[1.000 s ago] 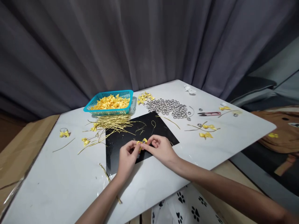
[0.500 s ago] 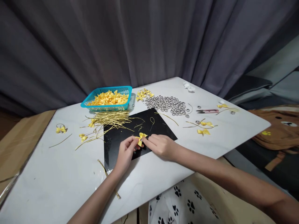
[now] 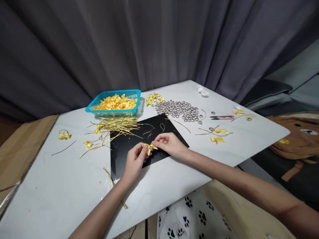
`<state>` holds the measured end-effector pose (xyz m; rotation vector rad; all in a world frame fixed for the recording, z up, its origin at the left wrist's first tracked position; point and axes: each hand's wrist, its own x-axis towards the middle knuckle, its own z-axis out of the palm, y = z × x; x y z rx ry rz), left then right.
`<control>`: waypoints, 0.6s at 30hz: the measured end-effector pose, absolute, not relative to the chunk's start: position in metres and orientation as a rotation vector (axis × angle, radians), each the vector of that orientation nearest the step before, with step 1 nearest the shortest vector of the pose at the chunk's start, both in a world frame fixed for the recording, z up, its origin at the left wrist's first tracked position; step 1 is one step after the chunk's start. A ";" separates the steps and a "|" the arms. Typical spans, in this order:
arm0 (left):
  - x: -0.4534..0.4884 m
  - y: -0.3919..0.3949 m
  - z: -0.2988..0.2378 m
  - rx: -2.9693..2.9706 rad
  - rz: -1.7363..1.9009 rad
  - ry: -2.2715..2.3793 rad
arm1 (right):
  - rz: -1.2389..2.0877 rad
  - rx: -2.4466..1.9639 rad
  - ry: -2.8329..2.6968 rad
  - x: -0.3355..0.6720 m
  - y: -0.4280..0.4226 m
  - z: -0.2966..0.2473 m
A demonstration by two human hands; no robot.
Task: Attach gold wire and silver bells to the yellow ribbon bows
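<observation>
A small yellow ribbon bow (image 3: 149, 151) with a silver bead at its centre is held above the black sheet (image 3: 124, 155). My left hand (image 3: 136, 157) pinches the bow's left side between thumb and fingers. On the other side, my right hand (image 3: 169, 143) has its thumb and fingertips closed on the bow's right loop. Beyond my hands, gold cords (image 3: 119, 124) lie in a loose bundle partly over the sheet. A pile of silver beads (image 3: 176, 109) spreads behind the sheet.
A blue basket (image 3: 113, 114) full of yellow bows stands at the back left. Pink-handled thread snips (image 3: 222, 117) lie to the right, near loose bows (image 3: 217, 139). A finished-looking bow (image 3: 64, 135) rests at the left, and white scraps (image 3: 202, 91) sit near the back corner.
My right hand has turned and risen slightly, its fingers now pinching the bow's right loop instead of pressing near the centre. The bow's bead shows more clearly. My left hand stays nearly still.
</observation>
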<state>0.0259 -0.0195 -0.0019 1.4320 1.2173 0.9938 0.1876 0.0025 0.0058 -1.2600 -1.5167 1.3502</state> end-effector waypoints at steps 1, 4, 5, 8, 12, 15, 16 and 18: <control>0.026 -0.020 -0.002 1.430 0.992 1.218 | 1.351 -1.242 -1.517 0.188 0.003 0.005; 0.027 -0.019 -0.002 1.439 0.986 1.220 | 1.261 -1.223 -1.558 0.187 0.003 0.002; 0.027 -0.019 -0.003 1.444 0.986 1.225 | 1.242 -1.223 -1.567 0.186 0.002 0.001; 0.029 -0.017 -0.003 1.419 0.983 1.229 | 1.290 -1.222 -1.521 0.184 0.002 0.003; 0.028 -0.013 -0.001 1.322 0.951 1.166 | 1.498 -1.165 -1.380 0.185 0.004 0.005; 0.026 -0.011 0.001 1.263 0.953 1.177 | 1.595 -1.191 -1.336 0.187 0.005 0.003; 0.026 -0.011 0.001 1.246 0.961 1.184 | 1.608 -1.205 -1.339 0.188 0.005 0.002; 0.025 -0.011 0.001 1.225 0.973 1.187 | 1.618 -1.202 -1.370 0.189 0.004 -0.001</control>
